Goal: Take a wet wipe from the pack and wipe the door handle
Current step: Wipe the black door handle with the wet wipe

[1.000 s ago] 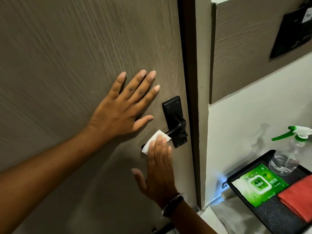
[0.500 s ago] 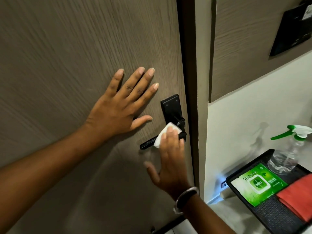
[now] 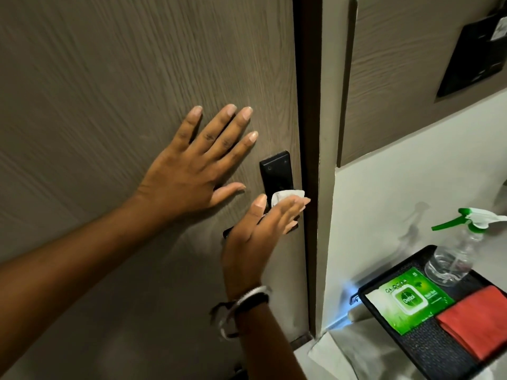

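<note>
A black lever door handle [image 3: 275, 171] with a tall backplate sits near the right edge of the grey-brown wooden door [image 3: 109, 78]. My right hand [image 3: 258, 237] presses a white wet wipe [image 3: 285, 195] against the lower part of the backplate; its fingers hide most of the lever, with only the lever's left tip showing. My left hand [image 3: 189, 171] lies flat on the door just left of the handle, fingers spread, holding nothing. The green wet-wipe pack [image 3: 408, 298] lies on a black tray at the lower right.
The black tray [image 3: 428, 349] also carries a clear spray bottle [image 3: 455, 259] with a green trigger and a folded red cloth [image 3: 477, 322]. The dark door frame [image 3: 307, 133] runs beside the handle. A black wall panel [image 3: 474, 53] hangs at the upper right.
My right hand has slid the wipe rightward and upward, from the lever's middle to the backplate beside the door edge. My left hand stayed flat on the door.
</note>
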